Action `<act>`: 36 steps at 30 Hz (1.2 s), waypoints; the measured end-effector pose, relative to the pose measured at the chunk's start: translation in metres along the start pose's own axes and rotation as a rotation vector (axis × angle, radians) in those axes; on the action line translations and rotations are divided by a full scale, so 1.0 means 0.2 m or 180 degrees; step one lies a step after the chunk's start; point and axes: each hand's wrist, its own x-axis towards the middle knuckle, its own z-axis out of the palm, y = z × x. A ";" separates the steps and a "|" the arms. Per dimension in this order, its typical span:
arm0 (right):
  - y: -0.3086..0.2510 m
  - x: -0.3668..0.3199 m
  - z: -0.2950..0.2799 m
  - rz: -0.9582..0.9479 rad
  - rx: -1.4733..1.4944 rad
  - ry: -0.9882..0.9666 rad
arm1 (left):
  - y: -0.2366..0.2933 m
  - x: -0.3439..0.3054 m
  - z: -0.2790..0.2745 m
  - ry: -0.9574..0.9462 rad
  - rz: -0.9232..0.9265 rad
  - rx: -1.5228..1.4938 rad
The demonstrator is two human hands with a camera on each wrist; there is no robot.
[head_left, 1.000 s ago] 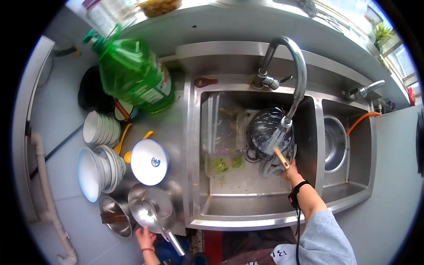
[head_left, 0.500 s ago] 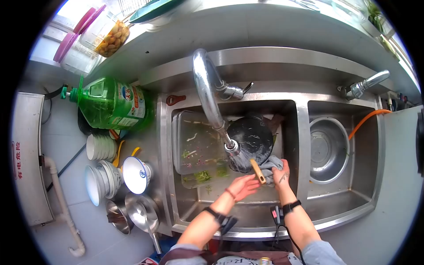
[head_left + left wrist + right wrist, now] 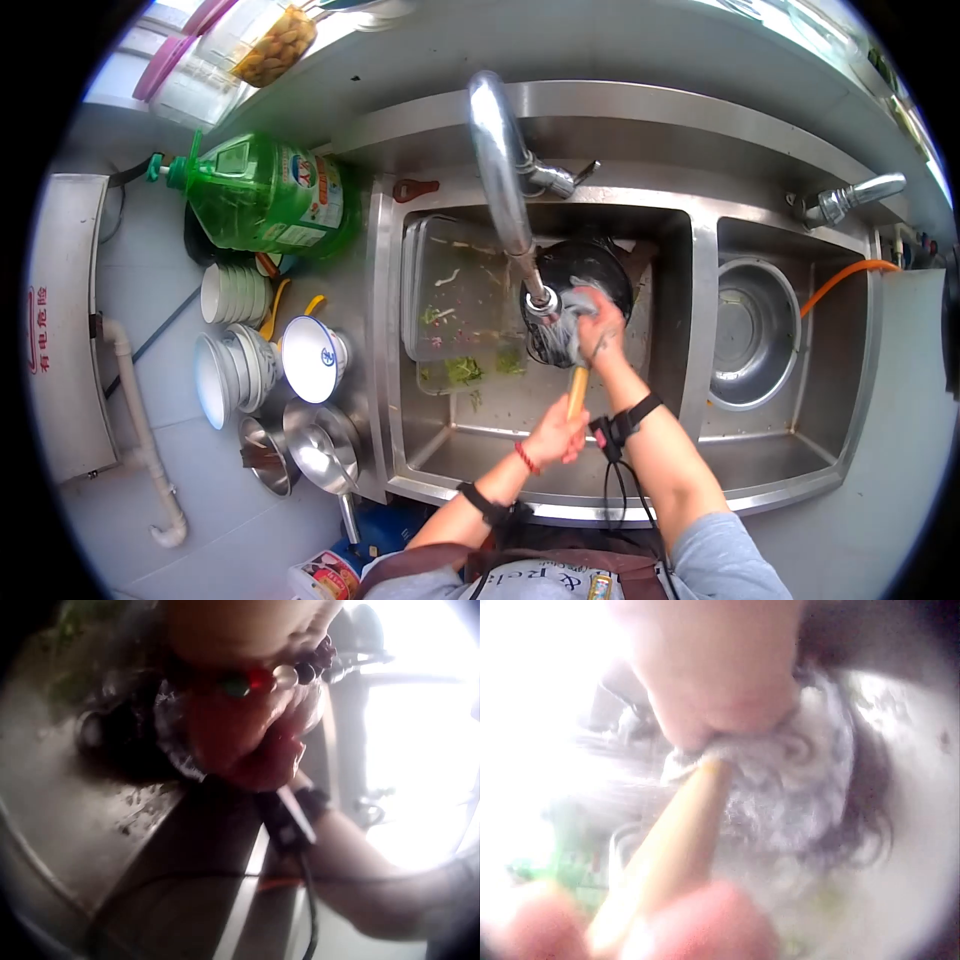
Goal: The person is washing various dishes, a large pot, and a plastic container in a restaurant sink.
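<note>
A black pan (image 3: 592,262) sits in the large sink basin under the tap spout. Its wooden handle (image 3: 577,390) points toward the person, and my left hand (image 3: 555,437) grips it with curled fingers. My right hand (image 3: 601,328) holds a wet grey cloth (image 3: 571,306) against the pan near where the handle begins. Close up in the right wrist view, the cloth (image 3: 772,802) is bunched under the right hand, with water spraying beside it. The left wrist view is dark and blurred; the handle is hidden there.
The curved tap (image 3: 497,160) arches over the basin. Clear plastic trays (image 3: 455,290) with vegetable scraps lie at its left. Stacked bowls (image 3: 235,293), a steel ladle (image 3: 318,440) and a green detergent jug (image 3: 265,195) stand left. A steel basin (image 3: 755,335) sits in the right sink.
My left hand has come from beside the steel ladle into the sink and now grips the wooden handle. My right hand has moved the cloth from the pan's near right side up onto the pan.
</note>
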 end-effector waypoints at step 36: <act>-0.21 -0.04 -0.42 -0.0474 -0.0145 -0.0626 | 0.12 -0.20 -0.04 -0.0734 -0.0395 -0.1106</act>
